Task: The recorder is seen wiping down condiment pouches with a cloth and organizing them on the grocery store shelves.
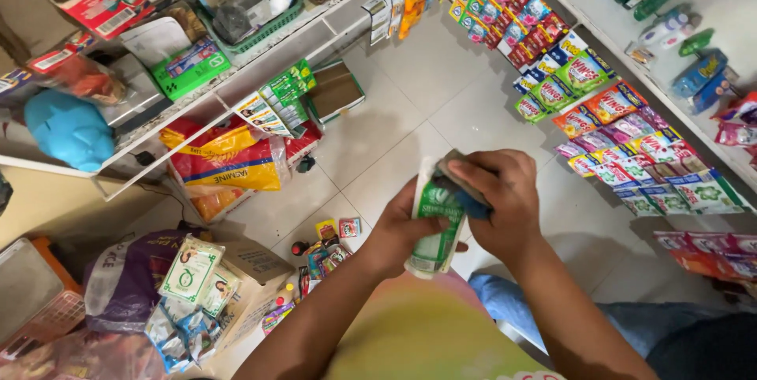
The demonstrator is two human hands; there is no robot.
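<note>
At 9 o'clock a blue bag [69, 129] sits on the white shelf [236, 80], with a green box [189, 69] further along it. Below, at 8 o'clock, packets spill from a cardboard box [254, 266] on the tiled floor [418, 96]. Dead centre, the left hand [404, 230] is curled around a green-and-white sachet [436, 226], held upright above the floor. Just beside it, the right hand [497, 199] is closed over the sachet's top together with a dark cloth [471, 200], its fingers bent down. At 2 o'clock, strips of coloured sachets [599, 112] hang along the right-hand shelving.
</note>
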